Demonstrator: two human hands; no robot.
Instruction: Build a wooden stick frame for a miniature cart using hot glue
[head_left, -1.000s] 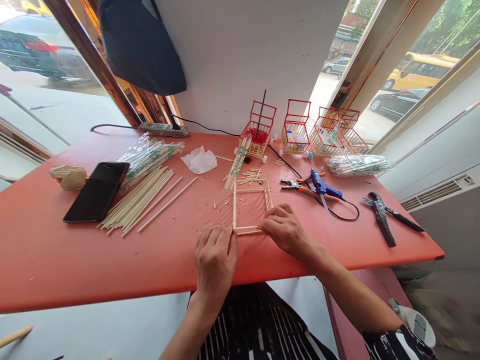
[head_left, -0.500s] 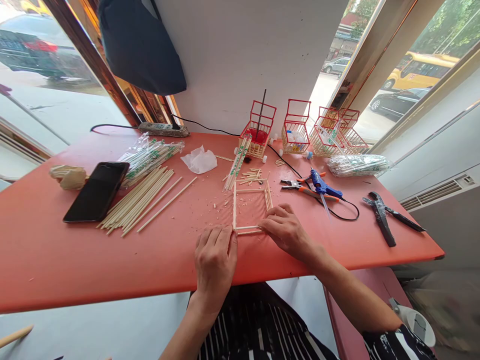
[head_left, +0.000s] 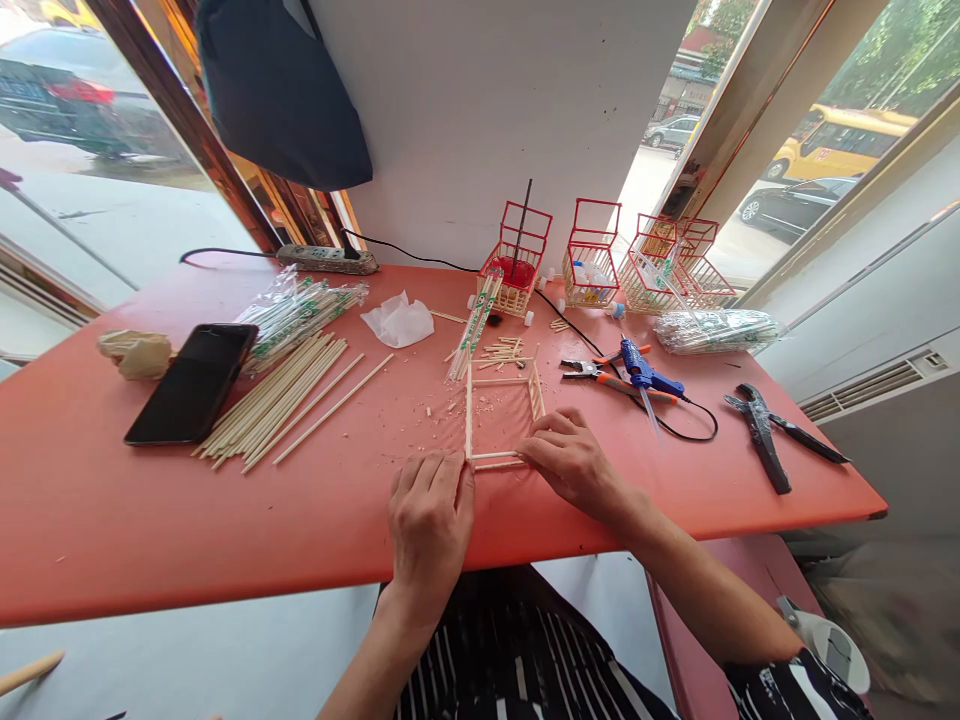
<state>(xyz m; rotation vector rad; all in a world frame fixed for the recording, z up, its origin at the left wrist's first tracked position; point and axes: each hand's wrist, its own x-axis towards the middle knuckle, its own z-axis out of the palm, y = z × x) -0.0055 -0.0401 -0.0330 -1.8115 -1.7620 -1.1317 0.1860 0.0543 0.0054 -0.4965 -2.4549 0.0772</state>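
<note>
A small open frame of pale wooden sticks (head_left: 469,412) lies on the red tabletop in front of me, with short rungs along its right side. My left hand (head_left: 431,512) has its fingers closed at the near left corner of the frame. At the near right corner, my right hand (head_left: 574,462) pinches the end of the near crosswise stick (head_left: 495,456). Each thumb is largely hidden. Wood crumbs (head_left: 484,405) are scattered inside and left of the frame, and short cut sticks (head_left: 502,350) lie just beyond it.
Left are loose chopsticks (head_left: 274,405), a phone (head_left: 191,385) and wrapped chopsticks (head_left: 300,310). Right are pliers (head_left: 600,373), a blue glue gun (head_left: 651,375) and dark-handled cutters (head_left: 761,435). Several small red-topped stick carts, one a cart with bottles (head_left: 592,280), stand behind.
</note>
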